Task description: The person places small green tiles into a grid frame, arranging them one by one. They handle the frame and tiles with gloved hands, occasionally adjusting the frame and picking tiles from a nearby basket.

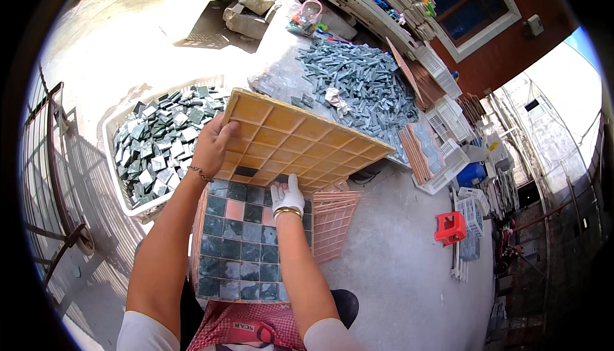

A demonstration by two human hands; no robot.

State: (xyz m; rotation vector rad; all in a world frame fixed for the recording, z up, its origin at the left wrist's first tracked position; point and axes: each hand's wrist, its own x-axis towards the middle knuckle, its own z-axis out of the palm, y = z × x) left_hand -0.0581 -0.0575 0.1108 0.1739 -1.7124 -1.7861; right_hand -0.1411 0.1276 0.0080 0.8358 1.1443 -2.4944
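My bare left hand (pixel 212 148), with a bracelet at the wrist, grips the left edge of a yellow grid tray (pixel 288 135) that is tilted up. Two cells in the tray's lowest row look dark, like tiles. My right hand (pixel 287 194), in a white glove, reaches to that lower edge with fingers stretched up against the tray beside one dark cell. Beneath lies a second tray filled with square dark green tiles (pixel 240 250). At least two of its cells show bare pink; my right arm hides part of it.
A white crate (pixel 114 135) of loose dark tiles stands at left. Thin grey-green stone pieces (pixel 358 82) are heaped ahead. Pinkish grid trays (pixel 335 220) lie right of the tiled one. A red stool (pixel 450 228) stands on the concrete at right; a metal railing (pixel 54 159) is at far left.
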